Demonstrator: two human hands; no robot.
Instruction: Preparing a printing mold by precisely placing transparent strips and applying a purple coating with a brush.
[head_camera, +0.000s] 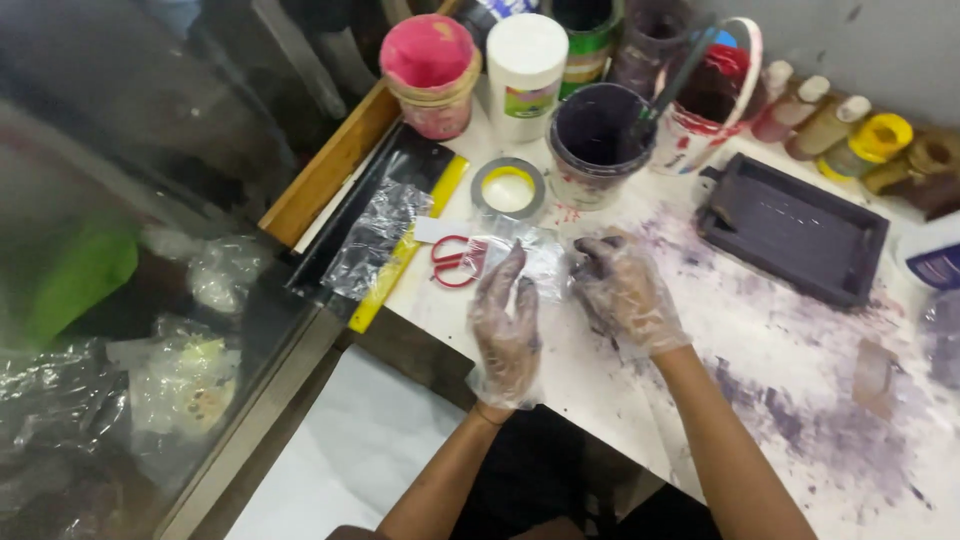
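Both hands are over the stained white table, gloved in thin clear plastic, and between them sits a clear film, a small crumpled see-through piece, glossy, hard to trace at its edges. It lies just ahead of the left fingertips and right against the right fingers.

Left hand is stretched flat, fingers long and pointing away from the body, tips on the near edge of the film; it pinches nothing, the palm is down and loose. Right hand comes in from the right with the forearm angled across the table, fingers curled inward and dark with purple paint under the glove; they close on the film's right edge, though how firm the pinch is I cannot tell.

Around the grip, biggest first: a dark tray well off to the right of the right hand. A purple-smeared pot just beyond the right hand. A white jar and a pink tub farther beyond. A yellow ruler to the left, under another plastic bag. A tape roll just beyond the film. Red scissors just left of the left fingertips, lying flat.
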